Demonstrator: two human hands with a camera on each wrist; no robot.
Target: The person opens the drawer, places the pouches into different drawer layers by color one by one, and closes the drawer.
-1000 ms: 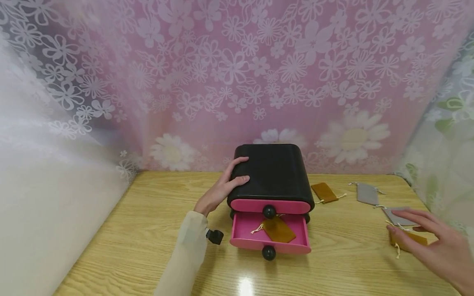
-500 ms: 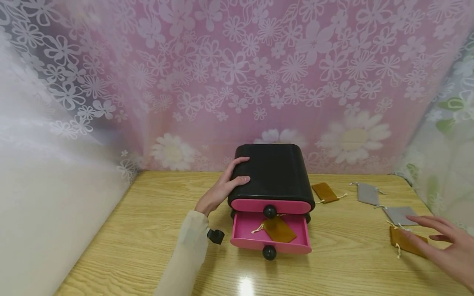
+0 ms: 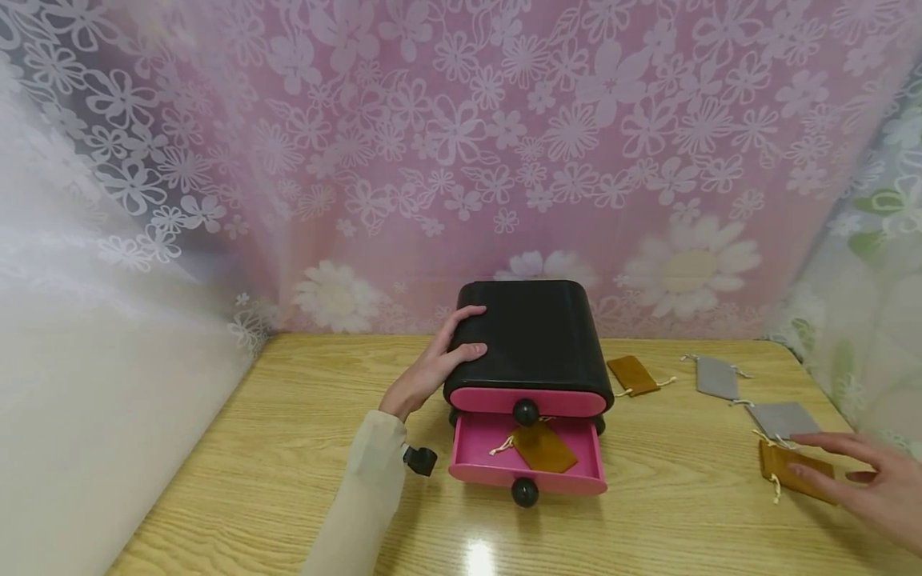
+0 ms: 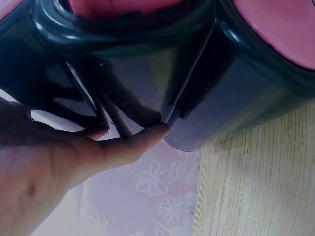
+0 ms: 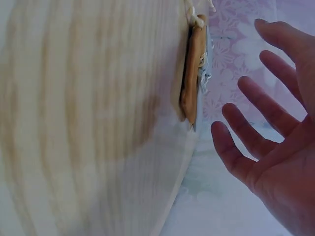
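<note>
1. The right hand (image 3: 875,490), at the lower right of the head view, hangs with its fingers (image 5: 235,156) spread and straight, gripping nothing. The fingertips hover just over the near brown pouch (image 3: 792,472), and whether they touch it cannot be told.
2. The left hand (image 3: 432,364), at the centre of the frame, lies flat against the left side and top edge of the black drawer box (image 3: 529,336). Its fingers (image 4: 123,147) are straight and press the glossy wall rather than curling round it.
3. The brown pouch lies flat on the counter (image 3: 288,448) near the right edge, with its drawstring trailing toward the viewer. To lift it well, I judge the fingers should come down flat and pinch the cloth body, not the cord, so that it does not swing.
4. Just beyond it, toward the upper right, lie a grey pouch (image 3: 783,419), a second grey pouch (image 3: 716,376) and a second brown pouch (image 3: 632,374), all apart from each other.
5. The lower pink drawer (image 3: 526,472) stands pulled out below the centre, with a brown pouch in the drawer (image 3: 542,446). The upper pink drawer (image 3: 526,402) is shut.
6. The bracing hand looks well placed to keep the box from sliding.
</note>
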